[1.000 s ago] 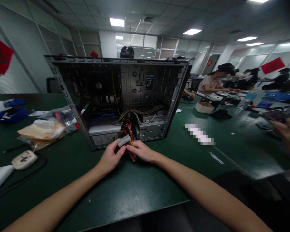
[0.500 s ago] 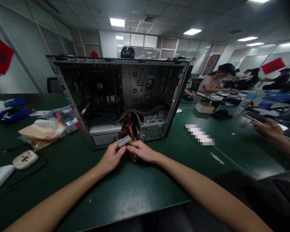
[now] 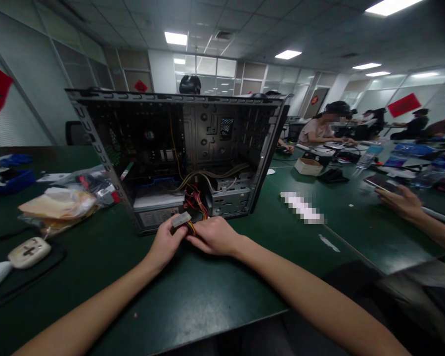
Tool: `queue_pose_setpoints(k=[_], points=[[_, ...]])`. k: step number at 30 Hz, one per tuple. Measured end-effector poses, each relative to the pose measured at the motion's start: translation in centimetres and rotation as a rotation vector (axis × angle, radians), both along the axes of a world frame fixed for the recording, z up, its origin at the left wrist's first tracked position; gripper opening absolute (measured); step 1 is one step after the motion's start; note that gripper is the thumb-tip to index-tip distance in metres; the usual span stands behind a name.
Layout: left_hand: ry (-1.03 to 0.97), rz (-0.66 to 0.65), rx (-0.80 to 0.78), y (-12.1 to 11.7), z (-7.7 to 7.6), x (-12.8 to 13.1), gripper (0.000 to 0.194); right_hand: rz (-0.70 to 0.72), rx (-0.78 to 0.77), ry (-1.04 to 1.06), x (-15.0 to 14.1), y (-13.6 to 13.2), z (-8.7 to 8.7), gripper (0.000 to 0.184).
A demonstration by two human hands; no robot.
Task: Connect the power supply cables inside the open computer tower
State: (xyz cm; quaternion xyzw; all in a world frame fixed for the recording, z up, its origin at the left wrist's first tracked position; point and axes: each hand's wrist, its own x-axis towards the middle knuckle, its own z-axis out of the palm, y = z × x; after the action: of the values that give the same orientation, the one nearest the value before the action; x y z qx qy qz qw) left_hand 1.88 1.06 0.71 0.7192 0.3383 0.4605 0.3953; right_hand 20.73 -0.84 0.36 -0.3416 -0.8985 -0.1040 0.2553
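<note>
An open black computer case (image 3: pixel 178 148) lies on its side on the green table (image 3: pixel 193 296), its inside facing me. A bundle of red, yellow and black wires (image 3: pixel 195 201) runs out of it toward me. My left hand (image 3: pixel 166 242) pinches a pale rectangular connector (image 3: pixel 181 219) at the end of that bundle. My right hand (image 3: pixel 215 236) is closed around the wires right beside the connector. Both hands rest on the table just in front of the case.
Plastic bags with parts (image 3: pixel 65 200) and a white power strip (image 3: pixel 28 251) with its black cord lie at left. Another person's hand (image 3: pixel 400 200) holds a phone at right. A small cardboard box (image 3: pixel 308 166) and seated people are further back.
My hands with the connector have shifted slightly left and lower in view. The other person's hand at right moved further in over the table.
</note>
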Motion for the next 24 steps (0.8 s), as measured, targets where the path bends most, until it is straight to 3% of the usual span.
queue_pose_setpoints(k=[5,17,24], points=[[-0.001,-0.039,0.022,-0.17,0.24,-0.03,0.019,0.009,0.114,-0.049,-0.23,-0.27,0.22,0.028],[0.045,-0.121,0.146,-0.40,-0.43,0.02,0.021,0.059,-0.063,0.016,-0.01,-0.22,0.35,0.018],[0.185,-0.045,0.210,-0.20,-0.21,-0.10,0.019,0.058,-0.083,0.008,0.11,0.17,0.07,0.014]])
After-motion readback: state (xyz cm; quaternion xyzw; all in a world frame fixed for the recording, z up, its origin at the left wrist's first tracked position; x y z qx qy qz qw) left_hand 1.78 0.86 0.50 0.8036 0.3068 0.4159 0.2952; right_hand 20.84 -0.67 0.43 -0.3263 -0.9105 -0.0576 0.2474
